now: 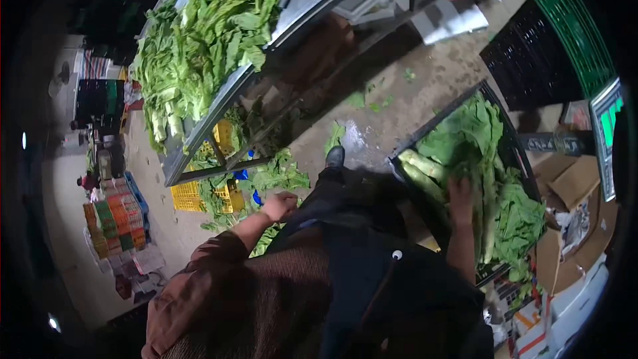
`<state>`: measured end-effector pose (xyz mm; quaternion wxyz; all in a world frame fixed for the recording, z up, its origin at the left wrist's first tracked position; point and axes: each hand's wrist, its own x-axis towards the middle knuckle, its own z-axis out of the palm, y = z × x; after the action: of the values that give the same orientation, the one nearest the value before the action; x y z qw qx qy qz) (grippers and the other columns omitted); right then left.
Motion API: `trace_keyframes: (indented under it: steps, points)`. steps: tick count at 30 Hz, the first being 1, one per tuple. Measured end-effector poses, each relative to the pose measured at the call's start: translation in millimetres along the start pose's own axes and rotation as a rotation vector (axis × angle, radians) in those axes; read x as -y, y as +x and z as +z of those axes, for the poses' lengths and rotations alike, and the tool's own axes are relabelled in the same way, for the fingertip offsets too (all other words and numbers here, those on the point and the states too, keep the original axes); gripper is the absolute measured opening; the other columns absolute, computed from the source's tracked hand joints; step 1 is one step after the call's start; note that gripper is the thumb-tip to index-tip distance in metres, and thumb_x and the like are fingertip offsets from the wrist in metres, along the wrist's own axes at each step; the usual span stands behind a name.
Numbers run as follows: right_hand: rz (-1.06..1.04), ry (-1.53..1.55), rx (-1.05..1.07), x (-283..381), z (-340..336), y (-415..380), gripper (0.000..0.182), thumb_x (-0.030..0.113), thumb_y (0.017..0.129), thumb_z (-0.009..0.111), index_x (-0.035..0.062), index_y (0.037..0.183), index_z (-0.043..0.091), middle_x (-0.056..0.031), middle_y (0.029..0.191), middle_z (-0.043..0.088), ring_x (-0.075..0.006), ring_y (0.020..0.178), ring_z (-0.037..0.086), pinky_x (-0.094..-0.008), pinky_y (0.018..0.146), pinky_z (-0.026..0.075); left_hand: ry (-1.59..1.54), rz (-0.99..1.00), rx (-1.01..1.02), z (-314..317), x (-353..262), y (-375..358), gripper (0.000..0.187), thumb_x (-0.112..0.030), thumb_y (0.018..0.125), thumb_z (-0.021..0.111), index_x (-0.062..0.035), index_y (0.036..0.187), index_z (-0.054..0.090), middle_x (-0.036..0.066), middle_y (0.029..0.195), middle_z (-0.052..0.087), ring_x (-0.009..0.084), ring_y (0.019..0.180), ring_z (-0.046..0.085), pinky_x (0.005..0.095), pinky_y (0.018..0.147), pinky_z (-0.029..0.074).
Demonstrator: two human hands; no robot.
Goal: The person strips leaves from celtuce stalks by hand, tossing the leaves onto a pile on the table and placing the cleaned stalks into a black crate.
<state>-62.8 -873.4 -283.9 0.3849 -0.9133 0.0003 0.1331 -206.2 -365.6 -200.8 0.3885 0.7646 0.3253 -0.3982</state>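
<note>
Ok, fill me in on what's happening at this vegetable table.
A person stands between a metal table heaped with leafy greens and a black crate of the same greens. The right hand rests on the stalks in the crate; the left hand hangs free at the side, apparently holding nothing. Loose leaves litter the wet floor, and a yellow crate sits under the table.

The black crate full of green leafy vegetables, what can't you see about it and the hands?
Head view:
- Black plastic crate: bottom and inside hidden by the green leafy vegetables.
- Right hand: fingertips buried among the stalks, so its grip cannot be told.
- Left hand: blurred; whether it holds anything cannot be told.
- Metal table piled with greens: far end cut off by the top edge.
</note>
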Motion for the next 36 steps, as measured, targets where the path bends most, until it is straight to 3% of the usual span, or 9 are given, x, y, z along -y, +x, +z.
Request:
trace_keyframes:
  steps: [6, 11, 13, 15, 18, 25, 28, 33, 36]
  points:
    - [0.163, -0.186, 0.555, 181.7, 17.5, 35.9, 0.048, 0.036, 0.088, 0.058, 0.0018, 0.121, 0.050, -0.0212, 0.110, 0.062, -0.0371, 0.103, 0.059, -0.0443, 0.082, 0.047, -0.397, 0.222, 0.016, -42.8, -66.0, 6.3, 0.030, -0.017, 0.092, 0.058, -0.0024, 0.117, 0.057, 0.001, 0.089, 0.062, 0.0087, 0.076, 0.056, 0.0240, 0.070, 0.047]
    - [-0.196, 0.069, 0.324, 322.5, 59.4, 127.3, 0.055, 0.034, 0.086, 0.062, 0.0023, 0.128, 0.045, -0.0204, 0.092, 0.066, -0.0381, 0.086, 0.064, -0.0407, 0.077, 0.050, -0.451, 0.560, -0.284, -135.5, -63.8, 4.9, 0.028, -0.008, 0.090, 0.060, 0.0000, 0.116, 0.056, -0.002, 0.086, 0.057, 0.0048, 0.077, 0.053, 0.0205, 0.068, 0.045]
    - [-0.252, 0.414, 0.322, 385.9, 75.3, 166.2, 0.061, 0.033, 0.085, 0.065, -0.0007, 0.130, 0.041, -0.0215, 0.102, 0.064, -0.0369, 0.086, 0.063, -0.0391, 0.078, 0.050, -0.401, 0.637, -0.540, -184.9, -59.9, -8.7, 0.030, -0.006, 0.086, 0.063, -0.0010, 0.115, 0.057, 0.003, 0.091, 0.060, 0.0094, 0.078, 0.057, 0.0226, 0.068, 0.047]
    - [-0.251, 0.310, 0.123, 474.7, 89.7, 176.6, 0.066, 0.032, 0.084, 0.067, -0.0031, 0.131, 0.038, -0.0244, 0.119, 0.056, -0.0370, 0.094, 0.061, -0.0388, 0.082, 0.050, -0.307, 0.704, -0.803, -227.2, -34.8, -2.0, 0.037, -0.007, 0.080, 0.067, -0.0043, 0.116, 0.057, 0.011, 0.096, 0.061, 0.0224, 0.082, 0.061, 0.0314, 0.071, 0.050]
    - [-0.703, -0.209, -0.078, 518.6, 149.5, 199.7, 0.064, 0.033, 0.083, 0.067, 0.0000, 0.131, 0.041, -0.0272, 0.133, 0.043, -0.0404, 0.120, 0.044, -0.0441, 0.100, 0.038, 0.104, 0.655, -1.126, -284.8, -25.4, -11.4, 0.054, -0.014, 0.074, 0.072, -0.0018, 0.122, 0.051, 0.019, 0.114, 0.056, 0.0375, 0.107, 0.051, 0.0434, 0.094, 0.041]
    - [-1.161, -0.523, 0.169, 617.8, 235.8, 195.9, 0.061, 0.033, 0.076, 0.069, 0.0335, 0.134, 0.048, -0.0089, 0.148, 0.030, -0.0410, 0.136, 0.023, -0.0591, 0.108, 0.021, 0.082, 0.536, -1.090, -307.1, -28.4, 36.6, 0.071, -0.020, 0.072, 0.071, 0.0013, 0.132, 0.041, 0.024, 0.118, 0.049, 0.0394, 0.108, 0.047, 0.0451, 0.095, 0.039]
    - [-1.336, -0.675, 0.166, 643.3, 255.5, 220.7, 0.058, 0.034, 0.078, 0.067, 0.0331, 0.133, 0.049, -0.0058, 0.148, 0.031, -0.0403, 0.137, 0.022, -0.0599, 0.108, 0.020, 0.081, 0.516, -1.096, -308.3, -33.0, 53.6, 0.063, -0.018, 0.073, 0.069, 0.0012, 0.129, 0.045, 0.023, 0.114, 0.051, 0.0397, 0.105, 0.049, 0.0447, 0.093, 0.041]
    - [-1.248, -0.829, 0.046, 669.7, 286.3, 301.5, 0.041, 0.040, 0.087, 0.057, 0.0352, 0.127, 0.051, -0.0035, 0.146, 0.035, -0.0388, 0.137, 0.025, -0.0628, 0.107, 0.021, -0.193, 0.483, -0.952, -326.2, -41.5, 49.7, 0.055, -0.018, 0.077, 0.066, 0.0016, 0.125, 0.048, 0.022, 0.111, 0.053, 0.0397, 0.104, 0.051, 0.0436, 0.093, 0.041]
    - [-1.153, -0.871, 0.127, 695.9, 298.0, 325.6, 0.038, 0.040, 0.090, 0.054, 0.0329, 0.127, 0.050, -0.0051, 0.146, 0.036, -0.0388, 0.133, 0.032, -0.0610, 0.102, 0.030, -0.212, 0.552, -1.128, -347.5, -56.6, 24.9, 0.053, -0.021, 0.080, 0.066, 0.0011, 0.125, 0.048, 0.023, 0.113, 0.054, 0.0388, 0.107, 0.051, 0.0431, 0.095, 0.041]
